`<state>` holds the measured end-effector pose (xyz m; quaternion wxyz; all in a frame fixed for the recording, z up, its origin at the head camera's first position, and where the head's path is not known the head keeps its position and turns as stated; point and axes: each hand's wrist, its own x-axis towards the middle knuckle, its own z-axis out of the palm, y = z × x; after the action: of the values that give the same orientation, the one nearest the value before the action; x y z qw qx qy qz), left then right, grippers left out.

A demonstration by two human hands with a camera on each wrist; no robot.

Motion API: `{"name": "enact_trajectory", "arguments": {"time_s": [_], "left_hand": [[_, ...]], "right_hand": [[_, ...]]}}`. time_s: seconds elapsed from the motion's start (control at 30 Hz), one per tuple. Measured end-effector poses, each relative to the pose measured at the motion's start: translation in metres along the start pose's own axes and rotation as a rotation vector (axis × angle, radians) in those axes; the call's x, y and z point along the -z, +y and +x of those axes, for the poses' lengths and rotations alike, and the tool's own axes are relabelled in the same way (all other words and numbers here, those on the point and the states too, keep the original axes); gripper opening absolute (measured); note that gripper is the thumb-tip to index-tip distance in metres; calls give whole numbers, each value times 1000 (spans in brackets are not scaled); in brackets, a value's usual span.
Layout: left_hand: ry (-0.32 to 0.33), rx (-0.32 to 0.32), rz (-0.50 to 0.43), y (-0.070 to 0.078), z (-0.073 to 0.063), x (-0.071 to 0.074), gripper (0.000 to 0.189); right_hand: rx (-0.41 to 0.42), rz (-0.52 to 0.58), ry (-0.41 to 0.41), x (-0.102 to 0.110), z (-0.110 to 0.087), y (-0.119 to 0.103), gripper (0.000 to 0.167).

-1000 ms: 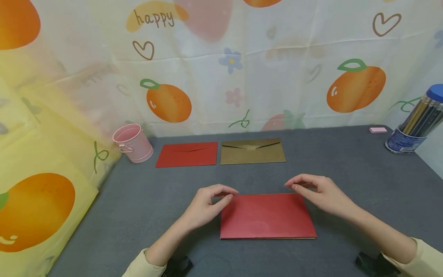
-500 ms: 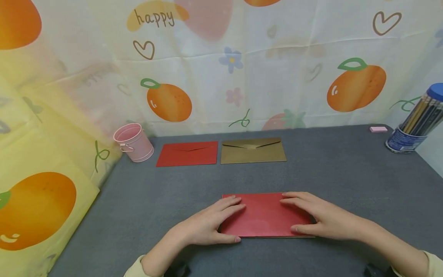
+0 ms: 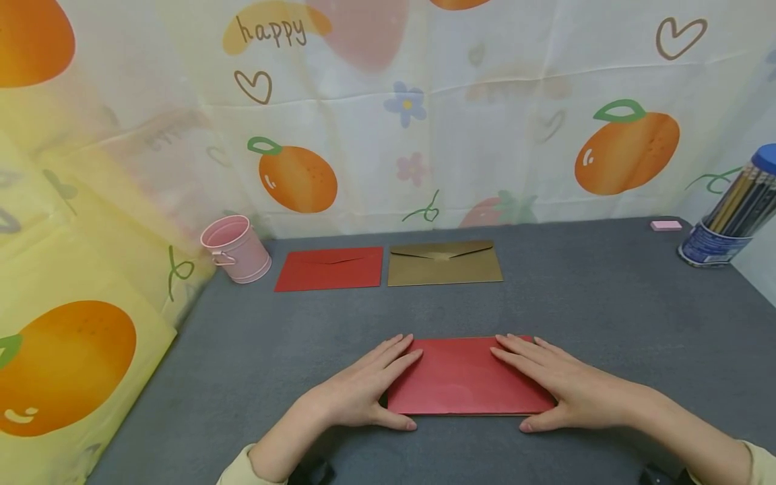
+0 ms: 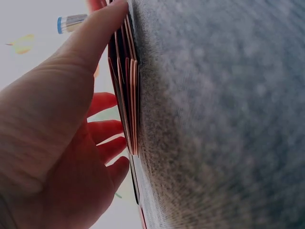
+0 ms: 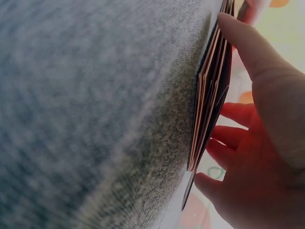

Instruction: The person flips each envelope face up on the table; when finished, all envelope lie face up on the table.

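Two hands bracket the stack of red-topped envelopes (image 3: 461,377) in the head view, the stack lying flat near the middle of the grey table (image 3: 242,377); the left hand (image 3: 358,391) spans its left end and the right hand (image 3: 582,391) its right end, each with long, spread fingers over the top and the thumb set wide along the near edge; the step in hand looks like squaring the pile, and the next move, I judge, calls for even, gentle pressure from both ends; the bare table leaves open room to left and right, with a clear strip on the far side before the red envelope (image 3: 330,271) and the gold envelope (image 3: 445,266).

From the left wrist, the thumb tip overlaps the stack's near edge while the fingers curve loosely beyond it; the layered edges sit close but not quite flush, with narrow gaps showing.

From the right wrist, the thumb lies likewise along the near edge, the fingers apart; the leaves there are uneven too; how hard either hand presses I cannot tell.
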<state>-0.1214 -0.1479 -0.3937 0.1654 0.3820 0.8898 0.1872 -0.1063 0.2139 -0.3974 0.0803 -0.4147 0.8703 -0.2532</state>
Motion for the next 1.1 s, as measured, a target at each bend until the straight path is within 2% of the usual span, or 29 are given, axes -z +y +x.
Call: {"name": "enact_trajectory", "arguments": {"time_s": [0.17,0.3,0.47,0.57,0.87,1.1], "left_hand": [[-11,14,5,1,0,1,91],[-13,19,19,2,0,2,89],[14,-8,29,1,0,2,89],[30,-18,30,1,0,2,88],[57,-21,-20,0,-2,4,73],[118,-16,-90,0,-1,6,60]], "right_hand": [[12,-20,12,0,1,0,83],[-20,-15,10,0,0,0,80],[-68,-54,-3,1,0,-2,78],[-57,-81,4,2,1,-2,77],[-110,0,-3,6,2,1,69],[-60,48,77,8,3,4,55]]}}
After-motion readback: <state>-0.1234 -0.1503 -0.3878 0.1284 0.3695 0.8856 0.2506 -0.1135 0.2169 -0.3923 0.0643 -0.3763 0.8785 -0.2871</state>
